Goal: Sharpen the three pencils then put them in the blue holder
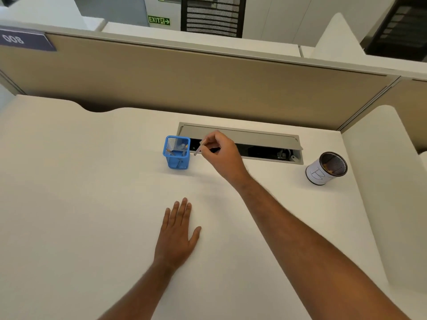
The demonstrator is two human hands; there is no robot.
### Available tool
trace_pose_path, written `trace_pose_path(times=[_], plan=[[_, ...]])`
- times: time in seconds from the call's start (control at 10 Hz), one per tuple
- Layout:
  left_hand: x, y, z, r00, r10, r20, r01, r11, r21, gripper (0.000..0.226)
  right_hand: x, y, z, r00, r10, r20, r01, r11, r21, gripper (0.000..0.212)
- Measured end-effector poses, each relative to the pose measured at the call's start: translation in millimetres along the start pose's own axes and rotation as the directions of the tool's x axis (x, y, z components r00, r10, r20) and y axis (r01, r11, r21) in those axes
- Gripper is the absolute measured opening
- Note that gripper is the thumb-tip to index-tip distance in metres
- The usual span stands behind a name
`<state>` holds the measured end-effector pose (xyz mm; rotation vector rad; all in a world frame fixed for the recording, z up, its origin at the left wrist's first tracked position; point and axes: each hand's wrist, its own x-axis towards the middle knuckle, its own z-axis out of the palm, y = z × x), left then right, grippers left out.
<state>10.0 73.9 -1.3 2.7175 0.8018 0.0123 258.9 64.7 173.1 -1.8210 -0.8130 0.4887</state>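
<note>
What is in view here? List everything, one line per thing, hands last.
blue holder: one, blue mesh, on the desk left of the cable hatch.
pencils in holder: two, standing inside it.
held pencil: one, greyish, just right of the holder's rim.
desk: one, white.
cable hatch: one, grey, lid open, at the desk's back.
round cup: one, dark mesh wrapped in white paper, far right, brownish bits inside.
partition: one, beige, behind the desk.
exit sign: one, green, background.
left hand: flat on the desk.
right hand: pinching the held pencil.
</note>
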Motion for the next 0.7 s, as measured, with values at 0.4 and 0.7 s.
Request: trace_pose_path(times=[0.4, 0.7], plan=[[0.1, 0.8, 0.5, 1.0, 0.007, -0.02, -0.007, 1.0, 0.004, 0.078, 63.9, 19.9, 68.6, 0.994, -0.043, 0.104, 0.088, 0.874, -0.478, 0.007], [-1.3, 1.5, 3.0, 0.998, 0.019, -0.052, -0.02, 1.0, -0.013, 0.078, 65.8, 24.8, 77.8, 0.988, 0.052, 0.146, 0.031, 0.859, -0.512, 0.012]])
